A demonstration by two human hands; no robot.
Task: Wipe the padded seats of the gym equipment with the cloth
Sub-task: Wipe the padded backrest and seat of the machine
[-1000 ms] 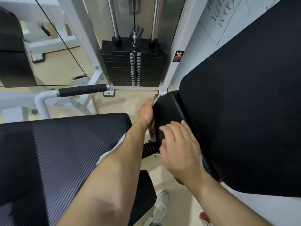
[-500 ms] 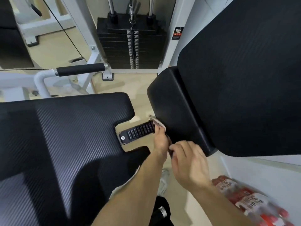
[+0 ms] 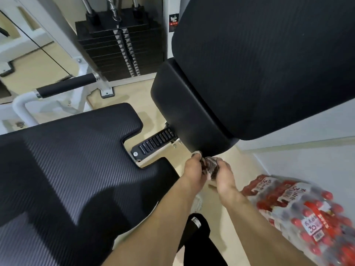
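Note:
A bunched dark-and-white patterned cloth [image 3: 210, 166] sits between my two hands, just below the lower corner of the black back pad's side face [image 3: 190, 112]. My left hand [image 3: 194, 169] grips the cloth's left part and my right hand [image 3: 224, 174] grips its right part. The large textured back pad [image 3: 265, 58] fills the upper right. The black padded seat [image 3: 67, 166], with a notch cut in its edge, spreads across the left. A ribbed black adjuster bar [image 3: 155, 143] lies in the gap between seat and back pad.
A black weight stack [image 3: 119, 45] on guide rods stands at the top centre inside a white frame. A white handle with a black grip [image 3: 67, 86] juts out at the left. A shrink-wrapped pack of red-capped bottles [image 3: 299, 212] lies on the floor at the lower right, by the white wall.
Both hands slid down the back pad's side face to its lower corner and came together on the cloth. The camera tilted down, bringing the bottle pack into view.

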